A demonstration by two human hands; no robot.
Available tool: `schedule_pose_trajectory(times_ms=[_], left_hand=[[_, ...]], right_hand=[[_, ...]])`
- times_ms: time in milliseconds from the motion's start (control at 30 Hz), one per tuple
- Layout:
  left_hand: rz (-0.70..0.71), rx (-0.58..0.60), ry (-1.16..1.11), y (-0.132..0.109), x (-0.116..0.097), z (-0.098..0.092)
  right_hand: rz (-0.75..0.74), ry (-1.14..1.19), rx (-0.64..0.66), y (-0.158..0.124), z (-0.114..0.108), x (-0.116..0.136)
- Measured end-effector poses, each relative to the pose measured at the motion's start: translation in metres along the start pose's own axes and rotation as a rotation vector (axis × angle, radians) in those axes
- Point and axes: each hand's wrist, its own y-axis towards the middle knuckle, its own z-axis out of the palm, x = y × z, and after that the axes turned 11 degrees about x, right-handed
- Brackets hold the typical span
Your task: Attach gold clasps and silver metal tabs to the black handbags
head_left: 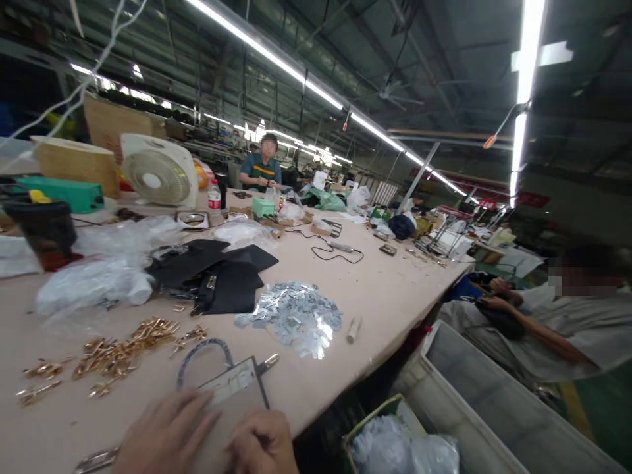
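Small tan bag panel (237,395) with metal clasp and dark loop handle: flat at near bench (385,296) edge. Left hand (165,434) spread, pressing panel. Right hand (261,442) curled on panel; grip unclear. Gold fittings (123,352) left; silver foil pieces (296,316) beyond.

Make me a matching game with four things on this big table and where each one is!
Things:
1. white fan
2. gold metal clips
3. silver foil pieces
4. flat brown piece

Places:
A. middle of the table, beside the black fabric
B. under both hands, left hand and right hand
C. far left, standing upright
D. scattered near left, in front of the black fabric

Pairs: 1-C, 2-D, 3-A, 4-B
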Motion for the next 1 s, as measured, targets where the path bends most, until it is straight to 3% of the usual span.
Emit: schedule_pose_trajectory(times_ms=[233, 467, 633, 833, 1000], left_hand=[[-0.092, -0.038, 0.015, 0.016, -0.013, -0.024], [-0.26, 0.007, -0.103, 0.019, -0.019, -0.026], [-0.33, 0.048, -0.149, 0.024, -0.02, -0.028], [-0.337, 0.096, -0.096, 0.037, -0.022, -0.037], [-0.219, 0.051, -0.082, 0.027, -0.019, -0.019]], right_hand=[[0.1, 0.097, -0.139, 0.02, -0.043, 0.003], [0.1, -0.03, -0.296, 0.076, -0.085, 0.007], [0.166, -0.143, -0.314, 0.103, -0.105, -0.009], [0.157, -0.241, -0.301, 0.116, -0.115, -0.031], [0.095, -0.506, -0.345, 0.119, -0.141, -0.038]])
